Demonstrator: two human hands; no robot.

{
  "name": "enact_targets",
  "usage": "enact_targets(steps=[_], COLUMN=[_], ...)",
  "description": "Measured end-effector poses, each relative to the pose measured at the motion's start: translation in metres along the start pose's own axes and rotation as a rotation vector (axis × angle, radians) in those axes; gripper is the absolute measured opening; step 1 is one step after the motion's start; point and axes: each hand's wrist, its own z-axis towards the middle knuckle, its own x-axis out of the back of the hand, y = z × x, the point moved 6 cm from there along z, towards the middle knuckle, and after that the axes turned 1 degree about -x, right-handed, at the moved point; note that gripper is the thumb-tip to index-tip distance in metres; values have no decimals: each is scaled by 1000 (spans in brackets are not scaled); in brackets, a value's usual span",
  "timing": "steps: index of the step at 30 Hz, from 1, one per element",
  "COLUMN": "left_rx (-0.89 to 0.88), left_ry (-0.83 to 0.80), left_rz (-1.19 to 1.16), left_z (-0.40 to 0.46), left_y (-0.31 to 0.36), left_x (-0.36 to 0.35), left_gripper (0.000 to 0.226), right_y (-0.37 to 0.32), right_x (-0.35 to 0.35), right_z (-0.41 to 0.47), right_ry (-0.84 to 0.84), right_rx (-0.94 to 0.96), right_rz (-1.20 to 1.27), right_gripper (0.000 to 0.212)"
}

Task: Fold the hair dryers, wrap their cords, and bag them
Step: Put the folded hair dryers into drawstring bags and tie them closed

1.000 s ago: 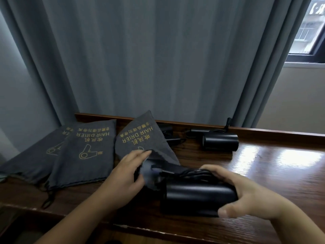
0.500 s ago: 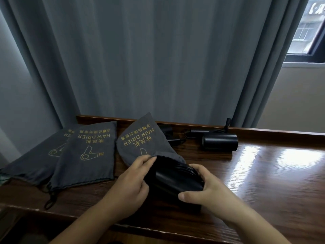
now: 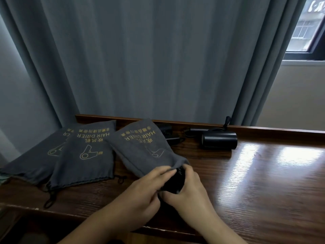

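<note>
At the near edge of the wooden desk (image 3: 263,182), a black hair dryer (image 3: 173,184) is most of the way into a grey drawstring bag (image 3: 140,147) printed "HAIR DRIER". Only its tail end shows, between the two hands.

Step in hand, by my read: bagging. Fold and cord wrap look done on this one, though the cord is hidden, so I can't confirm.

Left hand (image 3: 140,192): fingers curled, pinching the bag's mouth hem on the near-left side. Right hand (image 3: 186,191): fingers curled round the dryer's exposed end, fingertips up at the hem. Both forearms come in from the bottom edge, and the hands are just about touching.

Next move probably needs the dryer seated fully, the hem pulled over its end, then the drawstring cinched. Risk: fabric snagging on the dryer body.

Two more bags (image 3: 84,152) of the same kind lie flat to the left, overlapping, drawstring loops trailing toward the desk edge. A second hair dryer (image 3: 219,140) lies unbagged at the back by the grey curtain (image 3: 140,59), cord beside it, well apart from the hands.
</note>
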Motion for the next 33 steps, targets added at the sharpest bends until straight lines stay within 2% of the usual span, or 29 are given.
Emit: enact_targets(steps=[3,5,7,9,12,14,16,17,19,21,24,27,30,33], left_rx=[11,44,54,49,33,56,122,184,306,315,205,59,28,104], left_ry=[9,46,70,85,99,121,119,97,20,-21,-23,-2,17,106], left_rz=[11,38,66,92,62,21,33,70,206,263,231,230,202,105], left_z=[-4,-7,-11,-15,-20,-22,-22,-22,-21,-19,-21,-25,-21,-9], left_y=[-7,-19,-26,-28,-26,-25,-27,-30,-39,-42,-43,-46,-53,-55], left_x=[-3,1,5,9,8,6,1,-2,-9,-15,-16,-10,-13,-18], left_gripper=[73,70,69,71,81,85,78,75,87,90,69,60,64,74], right_y=[3,3,6,12,14,13,15,14,10,7,11,14,18,24], right_x=[-11,-17,-16,0,24,28,19,12,3,-2,-6,2,9,18], right_z=[5,6,8,12,19,26,33,36,38,37,29,18,8,7], right_ry=[16,-105,-230,-186,-39,-66,-228,-308,-363,-332,-304,-215,-149,-74], right_rx=[34,96,154,188,282,302,246,238,255,235,193,270,308,307], right_rz=[89,83,-25,-140,-236,-223,-209,-208,-200,-166,-111,-181,-269,-267], right_gripper=[103,104,111,110,86,100,124,125,107,90,68,44,38,43])
